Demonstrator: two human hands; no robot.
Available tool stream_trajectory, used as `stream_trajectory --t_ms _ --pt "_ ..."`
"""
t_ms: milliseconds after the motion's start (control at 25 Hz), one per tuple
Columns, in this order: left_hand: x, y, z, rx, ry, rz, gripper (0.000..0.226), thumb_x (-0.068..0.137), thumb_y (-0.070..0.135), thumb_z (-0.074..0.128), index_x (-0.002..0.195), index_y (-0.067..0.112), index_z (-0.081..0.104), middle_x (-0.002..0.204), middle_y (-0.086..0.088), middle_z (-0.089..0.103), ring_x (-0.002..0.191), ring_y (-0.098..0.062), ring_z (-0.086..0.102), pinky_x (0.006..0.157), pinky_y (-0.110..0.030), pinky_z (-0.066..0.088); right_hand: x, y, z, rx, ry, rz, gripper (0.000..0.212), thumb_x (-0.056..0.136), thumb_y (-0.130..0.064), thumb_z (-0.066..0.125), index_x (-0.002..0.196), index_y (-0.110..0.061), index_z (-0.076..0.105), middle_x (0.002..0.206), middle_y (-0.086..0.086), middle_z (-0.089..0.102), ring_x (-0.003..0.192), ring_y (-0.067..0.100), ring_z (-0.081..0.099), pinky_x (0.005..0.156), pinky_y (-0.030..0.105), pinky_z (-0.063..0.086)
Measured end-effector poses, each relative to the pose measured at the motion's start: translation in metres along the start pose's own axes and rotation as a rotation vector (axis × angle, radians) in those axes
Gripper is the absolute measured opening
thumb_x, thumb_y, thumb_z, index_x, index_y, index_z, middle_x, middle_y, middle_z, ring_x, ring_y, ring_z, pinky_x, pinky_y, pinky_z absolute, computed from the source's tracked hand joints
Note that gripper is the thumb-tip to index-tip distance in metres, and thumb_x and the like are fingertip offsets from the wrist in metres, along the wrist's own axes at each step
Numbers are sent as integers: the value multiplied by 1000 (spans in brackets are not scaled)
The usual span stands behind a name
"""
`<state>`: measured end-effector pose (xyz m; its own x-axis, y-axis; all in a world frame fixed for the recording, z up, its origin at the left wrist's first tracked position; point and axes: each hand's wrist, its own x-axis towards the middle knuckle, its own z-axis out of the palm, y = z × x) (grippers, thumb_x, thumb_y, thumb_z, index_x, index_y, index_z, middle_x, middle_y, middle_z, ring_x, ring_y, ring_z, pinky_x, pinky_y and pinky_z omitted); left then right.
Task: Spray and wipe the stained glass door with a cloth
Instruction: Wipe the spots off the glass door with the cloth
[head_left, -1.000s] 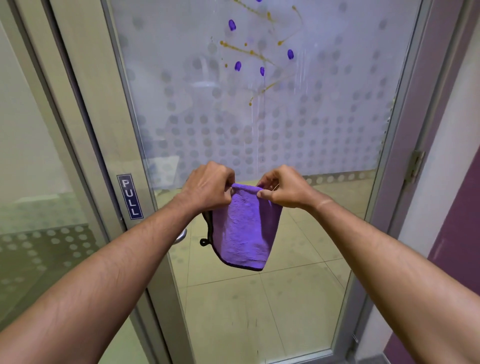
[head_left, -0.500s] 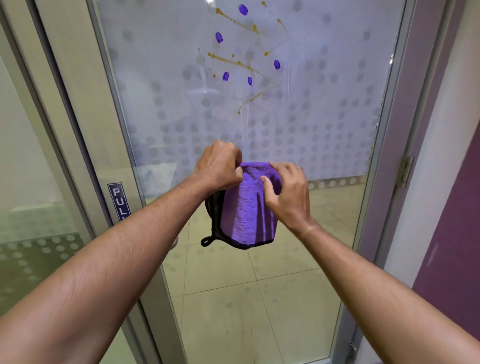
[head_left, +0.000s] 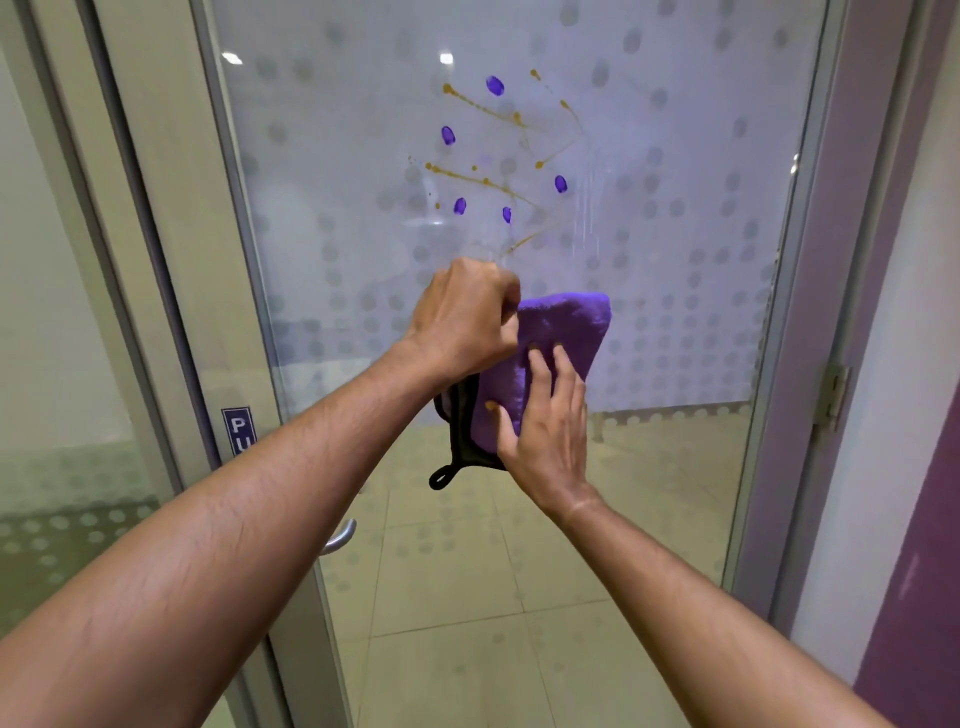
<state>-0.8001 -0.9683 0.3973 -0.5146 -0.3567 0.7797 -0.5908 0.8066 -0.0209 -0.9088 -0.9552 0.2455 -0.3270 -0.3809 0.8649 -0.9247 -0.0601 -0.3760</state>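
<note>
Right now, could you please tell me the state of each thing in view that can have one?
glass door: shut, stained with purple spots and brown streaks, not yet wiped.
purple cloth: folded, held up below the stains.
left hand: grips the cloth's top left edge.
right hand: fingers straight, pressed flat on the cloth.
door handle: untouched.

A small dark blue sign (head_left: 238, 431) with white capitals stands on the pale door frame (head_left: 171, 208); only "PU" reads, the remaining letters covered by the person's left forearm (head_left: 234, 519)
</note>
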Motion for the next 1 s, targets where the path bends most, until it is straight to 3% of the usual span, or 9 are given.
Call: stream_trajectory --t_ms 80,240,440,720,880,1000 --pt "6 3 -6 -3 41 41 11 76 15 62 79 10 71 81 -9 68 80 -32 62 63 -30 35 14 -2 3 -36 20 2 77 84 -31 70 148 -8 33 154 23 30 134 41 37 104 53 41" --pt "25 9 -25 -3 98 103 17 84 17 58 91 12 74 90 -9 66 84 -34 62 69 -41 49 53 -10 4 -48 92 -10 85 88 -49 63 151 -10 23 157 24 23 129 44 38 101 54 40" --pt "46 4 -43 4 192 138 23 89 18 54 99 13 75 99 -9 66 91 -33 62 73 -44 51 98 -32 8 -36 186 -2 105 77 -72 59 151 -13 13 155 27 25 122 46 44 98 52 42" --pt "92 -33 -57 20 310 256 25 93 26 56 107 16 75 108 -6 66 99 -31 61 82 -43 49 165 -56 26 -61 355 -61 95 80 -61 65 148 -1 33 151 31 32 120 48 48 97 52 43" --pt "127 -56 -70 -50 422 358 28 91 28 57 106 14 75 105 -9 69 97 -28 63 85 -42 48 215 -66 35 -97 411 -72 97 82 -67 55 151 -5 27 155 27 28 126 44 43 102 49 35" --pt "143 -89 -68 -14 546 304 45 93 39 49 129 15 63 117 -9 64 108 -27 58 91 -39 43 244 -68 41 -134 407 -38 94 87 -67 50 154 -9 19 159 22 21 137 39 34 110 50 26"
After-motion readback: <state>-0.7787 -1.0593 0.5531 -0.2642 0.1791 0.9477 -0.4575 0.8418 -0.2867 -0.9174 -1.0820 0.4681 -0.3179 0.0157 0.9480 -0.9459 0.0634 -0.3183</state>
